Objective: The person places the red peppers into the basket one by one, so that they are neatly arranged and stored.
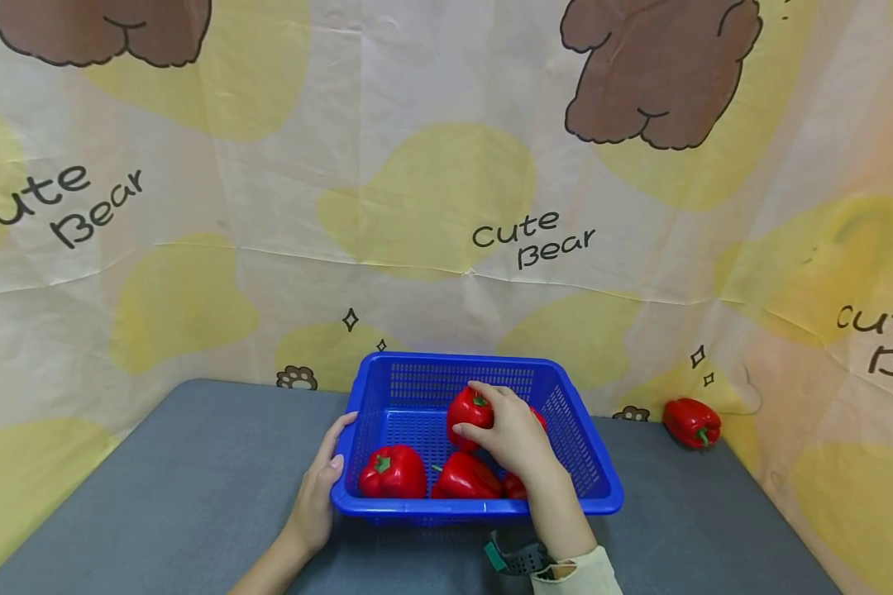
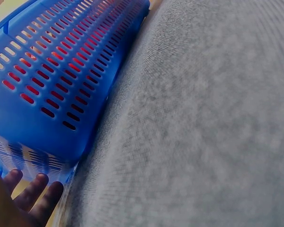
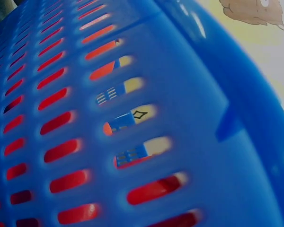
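Note:
In the head view a blue plastic basket stands on the grey table with several red bell peppers in it. My right hand reaches over the front rim, thumb and fingers around a bell pepper inside the basket. Another bell pepper sits in the front left corner, and a tilted one lies at the front middle. More red shows partly hidden by the right hand and forearm. My left hand rests against the basket's left side; its fairly straight fingers show beside the slotted wall.
A single bell pepper lies outside the basket on the right back part of the grey table. A printed bear cloth hangs right behind the table. A dark wrist strap is on my right wrist.

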Action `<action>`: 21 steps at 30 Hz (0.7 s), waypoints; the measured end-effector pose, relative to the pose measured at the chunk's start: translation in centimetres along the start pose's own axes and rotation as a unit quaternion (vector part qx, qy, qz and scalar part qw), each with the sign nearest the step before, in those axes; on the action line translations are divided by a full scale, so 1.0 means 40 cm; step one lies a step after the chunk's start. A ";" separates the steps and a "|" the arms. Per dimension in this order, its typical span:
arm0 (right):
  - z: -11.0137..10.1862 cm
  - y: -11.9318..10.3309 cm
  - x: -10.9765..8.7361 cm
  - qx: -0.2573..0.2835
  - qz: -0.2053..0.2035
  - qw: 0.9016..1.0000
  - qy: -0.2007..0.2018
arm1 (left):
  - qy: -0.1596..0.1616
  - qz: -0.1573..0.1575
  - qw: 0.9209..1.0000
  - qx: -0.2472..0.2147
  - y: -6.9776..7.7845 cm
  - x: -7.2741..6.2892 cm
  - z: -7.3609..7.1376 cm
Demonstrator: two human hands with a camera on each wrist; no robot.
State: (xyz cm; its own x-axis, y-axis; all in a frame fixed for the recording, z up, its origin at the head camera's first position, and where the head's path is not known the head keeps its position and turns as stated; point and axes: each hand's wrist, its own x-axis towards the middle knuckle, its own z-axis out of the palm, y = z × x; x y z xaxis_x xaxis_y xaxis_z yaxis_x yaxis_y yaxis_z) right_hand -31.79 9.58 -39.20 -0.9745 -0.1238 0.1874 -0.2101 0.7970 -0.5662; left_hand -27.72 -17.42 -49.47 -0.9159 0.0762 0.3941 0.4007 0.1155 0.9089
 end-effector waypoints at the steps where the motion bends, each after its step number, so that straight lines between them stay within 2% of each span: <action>1: 0.000 0.000 0.000 -0.002 0.000 1.000 -0.001 | 0.000 0.000 1.000 0.000 0.000 0.000 0.000; 9: 0.001 0.001 0.000 -0.009 0.003 1.000 -0.009 | 0.002 -0.002 1.000 0.002 0.000 0.001 0.000; 21: 0.002 0.005 -0.002 -0.031 -0.026 0.998 -0.037 | 0.004 0.002 1.000 0.009 -0.002 0.001 -0.001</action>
State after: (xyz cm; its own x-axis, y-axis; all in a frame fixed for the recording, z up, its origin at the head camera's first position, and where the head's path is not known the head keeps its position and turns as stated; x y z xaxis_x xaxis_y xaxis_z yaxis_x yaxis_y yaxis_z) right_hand -31.76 9.69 -39.40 -0.9661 -0.2075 0.1539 -0.2574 0.8233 -0.5059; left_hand -27.77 -17.46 -49.54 -0.9144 0.0697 0.3988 0.4047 0.1324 0.9048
